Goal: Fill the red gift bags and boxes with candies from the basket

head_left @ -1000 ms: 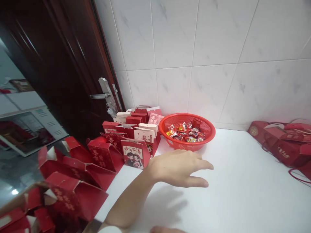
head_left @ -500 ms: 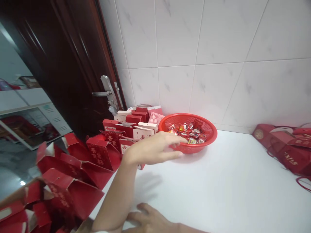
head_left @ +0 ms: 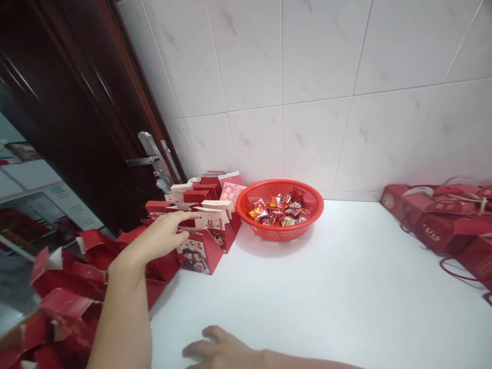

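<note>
My left hand (head_left: 156,241) reaches over the rows of gift boxes with its fingers stretched out and the thumb apart, holding nothing. By its fingertips stand a cream-topped gift box (head_left: 212,219) and a red gift box (head_left: 198,251) with a cartoon couple printed on its front; whether the fingers touch either one, I cannot tell. My right hand (head_left: 223,351) is low over the white table (head_left: 307,297), fingers spread and free, partly cut off by the bottom edge. A red plastic basket (head_left: 280,234) holding wrapped candies (head_left: 282,207) sits to the right of the boxes.
More red gift boxes (head_left: 69,302) crowd the left side, some with raised flaps. At the right edge lie dark red gift bags (head_left: 434,220) with cord handles. A tiled wall (head_left: 319,138) runs behind the table, and a dark wooden door (head_left: 77,102) stands at left.
My left hand has moved left from the front rim of the candy basket to the gift boxes. The view has shifted to the right. My right hand stays low, fingers spread.
</note>
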Available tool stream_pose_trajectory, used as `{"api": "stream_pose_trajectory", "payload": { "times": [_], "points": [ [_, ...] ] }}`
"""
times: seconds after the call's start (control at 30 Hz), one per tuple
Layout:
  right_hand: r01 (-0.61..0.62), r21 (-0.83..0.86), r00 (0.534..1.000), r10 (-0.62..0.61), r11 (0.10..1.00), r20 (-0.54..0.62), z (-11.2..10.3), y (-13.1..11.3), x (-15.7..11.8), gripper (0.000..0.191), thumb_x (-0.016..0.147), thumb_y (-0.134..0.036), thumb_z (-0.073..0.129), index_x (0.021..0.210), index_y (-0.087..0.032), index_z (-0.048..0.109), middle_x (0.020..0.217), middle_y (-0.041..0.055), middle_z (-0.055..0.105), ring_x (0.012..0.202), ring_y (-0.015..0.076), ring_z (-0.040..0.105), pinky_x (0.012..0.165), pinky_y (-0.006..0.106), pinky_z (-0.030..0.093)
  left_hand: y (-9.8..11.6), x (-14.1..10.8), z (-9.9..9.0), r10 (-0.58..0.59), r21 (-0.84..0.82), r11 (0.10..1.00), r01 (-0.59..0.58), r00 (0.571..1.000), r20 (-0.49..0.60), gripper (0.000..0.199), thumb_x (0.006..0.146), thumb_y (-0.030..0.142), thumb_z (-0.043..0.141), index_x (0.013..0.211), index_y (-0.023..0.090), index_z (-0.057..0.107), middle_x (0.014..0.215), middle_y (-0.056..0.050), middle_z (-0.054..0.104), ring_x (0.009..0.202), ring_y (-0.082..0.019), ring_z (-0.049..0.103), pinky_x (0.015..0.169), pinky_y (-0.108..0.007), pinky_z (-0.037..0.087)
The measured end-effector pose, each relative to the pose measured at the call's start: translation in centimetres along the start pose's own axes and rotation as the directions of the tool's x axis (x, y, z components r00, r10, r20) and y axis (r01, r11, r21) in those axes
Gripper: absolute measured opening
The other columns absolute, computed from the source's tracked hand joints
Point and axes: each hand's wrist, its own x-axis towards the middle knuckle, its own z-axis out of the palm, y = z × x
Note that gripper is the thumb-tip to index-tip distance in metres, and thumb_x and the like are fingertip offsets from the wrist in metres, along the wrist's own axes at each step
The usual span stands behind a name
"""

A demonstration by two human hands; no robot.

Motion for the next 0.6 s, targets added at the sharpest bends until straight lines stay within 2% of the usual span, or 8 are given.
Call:
{"api": "stream_pose_trajectory", "payload": {
  "times": [0.17,0.23,0.3,0.37,0.47,0.6],
  "points": [
    [0.014,0.004,1.0,-0.014,1.0,-0.024,-0.3,0.0,-0.1,0.038,0.106,-0.034,0.035,0.102,-0.036,0.072,0.143,-0.0203,0.052,0.131,0.0167,0.043,0.096,0.036,0.045,-0.7,0.1,0.6,-0.018,-0.056,0.998,0.02,0.999,0.032,0.039,0.076,0.046,0.055,0.099,0.024,0.077,0.11,-0.006,0.077,0.105,-0.034,0.069,0.091,-0.037,0.054],
    [0.032,0.017,0.999,-0.032,0.999,-0.012,-0.3,0.1,-0.2,0.034,0.105,-0.036,0.037,0.103,-0.035,0.071,0.146,-0.0176,0.05,0.132,0.0184,0.043,0.095,0.037,0.045,-0.5,-0.2,0.6,-0.009,-0.131,0.991,0.014,0.999,0.038,0.04,0.078,0.055,0.057,0.094,0.024,0.078,0.102,-0.004,0.079,0.097,-0.033,0.07,0.084,-0.035,0.056],
    [0.051,0.028,0.999,-0.051,0.998,-0.002,-0.4,0.1,-0.2,0.03,0.104,-0.036,0.041,0.103,-0.034,0.07,0.148,-0.0143,0.048,0.132,0.0197,0.043,0.095,0.037,0.045,0.1,-0.6,0.6,0.003,-0.221,0.975,0.01,0.998,0.058,0.045,0.08,0.061,0.057,0.097,0.025,0.077,0.1,-0.002,0.079,0.092,-0.031,0.071,0.078,-0.033,0.057],
    [0.054,0.04,0.999,-0.055,0.998,0.002,-0.7,0.1,-0.2,0.025,0.103,-0.036,0.044,0.103,-0.032,0.069,0.148,-0.0112,0.049,0.131,0.0198,0.044,0.094,0.035,0.045,1.0,-1.0,0.6,0.029,-0.306,0.952,-0.008,0.998,0.064,0.047,0.082,0.062,0.057,0.104,0.025,0.076,0.106,-0.002,0.077,0.094,-0.029,0.07,0.078,-0.031,0.057],
    [0.043,0.066,0.999,-0.044,0.997,0.008,-1.4,0.0,-0.1,0.021,0.102,-0.037,0.047,0.103,-0.028,0.067,0.142,-0.0037,0.055,0.124,0.0171,0.05,0.095,0.032,0.044,3.0,-1.1,0.9,0.11,-0.384,0.918,-0.097,0.994,0.012,0.046,0.084,0.058,0.059,0.11,0.023,0.074,0.12,-0.003,0.073,0.105,-0.029,0.067,0.084,-0.03,0.055],
    [0.026,0.077,0.999,-0.027,0.997,0.017,-1.5,-0.5,0.3,0.023,0.103,-0.038,0.045,0.108,-0.026,0.064,0.133,0.0013,0.06,0.115,0.0127,0.055,0.1,0.028,0.04,6.7,0.0,2.2,0.309,-0.368,0.882,-0.294,0.951,-0.017,0.039,0.089,0.053,0.056,0.103,0.022,0.076,0.109,-0.004,0.076,0.098,-0.025,0.068,0.083,-0.032,0.054]
  ]
}}
